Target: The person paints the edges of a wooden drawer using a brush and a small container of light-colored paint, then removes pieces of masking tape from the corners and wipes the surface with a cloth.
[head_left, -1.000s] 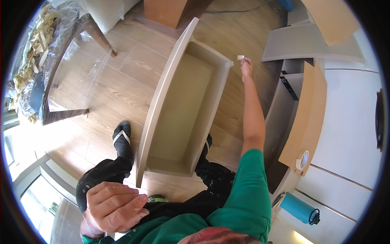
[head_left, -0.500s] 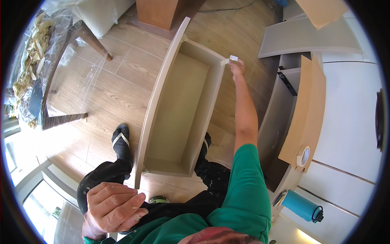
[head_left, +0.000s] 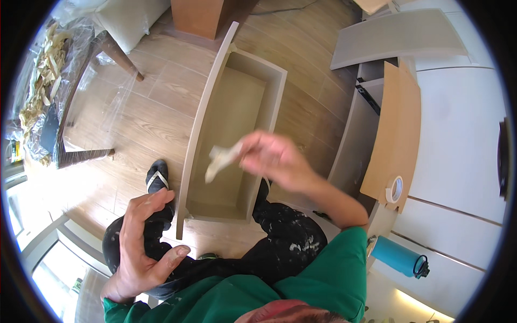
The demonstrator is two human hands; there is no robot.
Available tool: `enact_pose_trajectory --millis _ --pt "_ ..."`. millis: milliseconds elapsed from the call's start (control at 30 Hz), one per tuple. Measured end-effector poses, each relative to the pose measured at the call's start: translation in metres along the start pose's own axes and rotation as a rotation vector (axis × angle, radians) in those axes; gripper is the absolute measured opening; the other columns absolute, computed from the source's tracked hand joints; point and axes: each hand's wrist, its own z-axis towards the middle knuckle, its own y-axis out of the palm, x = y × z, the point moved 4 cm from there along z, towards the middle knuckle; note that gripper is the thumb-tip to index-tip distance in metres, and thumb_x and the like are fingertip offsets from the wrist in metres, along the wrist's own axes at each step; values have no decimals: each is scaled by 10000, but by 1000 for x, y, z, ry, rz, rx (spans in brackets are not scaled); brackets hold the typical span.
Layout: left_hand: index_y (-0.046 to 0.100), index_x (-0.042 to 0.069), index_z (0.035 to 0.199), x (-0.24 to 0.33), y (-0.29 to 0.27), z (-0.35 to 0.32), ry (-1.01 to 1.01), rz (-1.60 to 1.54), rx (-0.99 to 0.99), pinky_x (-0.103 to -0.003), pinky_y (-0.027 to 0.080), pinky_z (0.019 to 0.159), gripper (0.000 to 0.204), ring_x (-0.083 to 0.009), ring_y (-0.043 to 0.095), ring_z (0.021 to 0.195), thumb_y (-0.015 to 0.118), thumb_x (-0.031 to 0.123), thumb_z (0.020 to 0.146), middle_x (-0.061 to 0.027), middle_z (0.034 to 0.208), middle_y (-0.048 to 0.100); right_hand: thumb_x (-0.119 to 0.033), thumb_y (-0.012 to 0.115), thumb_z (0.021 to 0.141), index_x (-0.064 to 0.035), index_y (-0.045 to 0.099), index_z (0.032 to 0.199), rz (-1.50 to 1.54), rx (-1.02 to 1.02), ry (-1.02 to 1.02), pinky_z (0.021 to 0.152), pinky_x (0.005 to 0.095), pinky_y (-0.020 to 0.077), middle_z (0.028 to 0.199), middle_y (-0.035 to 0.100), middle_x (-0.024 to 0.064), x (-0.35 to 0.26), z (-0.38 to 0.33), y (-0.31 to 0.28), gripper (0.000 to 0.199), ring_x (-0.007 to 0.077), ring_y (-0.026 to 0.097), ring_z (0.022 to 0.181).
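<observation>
A long, shallow wooden drawer (head_left: 226, 134) lies on the plank floor (head_left: 134, 118) between the person's legs, its open side up and its taller front board along the left edge. To its right stands a cabinet frame (head_left: 358, 134) with a brown panel (head_left: 396, 129) leaning on it, and a grey board (head_left: 398, 35) lies above that. A table leg (head_left: 116, 54) and plastic sheeting (head_left: 81, 97) with scraps sit at the upper left.

The right hand (head_left: 277, 159) is raised above the drawer, blurred, with fingers pinched together on a crumpled strip of pale tape (head_left: 222, 160) that hangs out to the left over the drawer's inside. The left hand (head_left: 142, 242) is low at the left, near the knee, fingers spread and curled loosely with the thumb out; it holds nothing.

A blue bottle (head_left: 397, 256) lies at the lower right, and a roll of tape (head_left: 395, 189) rests on the bottom corner of the brown panel.
</observation>
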Motion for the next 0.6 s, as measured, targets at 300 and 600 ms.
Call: enact_pose_trajectory --millis 300,600 --pt "610 -70 1310 -8 11 -4 -171 -330 -134 -383 500 957 736 -249 641 1070 813 478 863 -185 1157 676 -53 738 926 6 696 1225 -568 -176 -489 979 406 483 1197 677 117 -34 -26 73 308 297 600 1134" --pt "671 -35 1079 -12 6 -6 -287 -390 36 -293 497 856 128 -157 644 915 681 39 975 -113 992 694 -71 796 828 46 672 1230 -845 -121 -871 922 386 544 1199 640 150 -16 -21 105 437 309 627 1081"
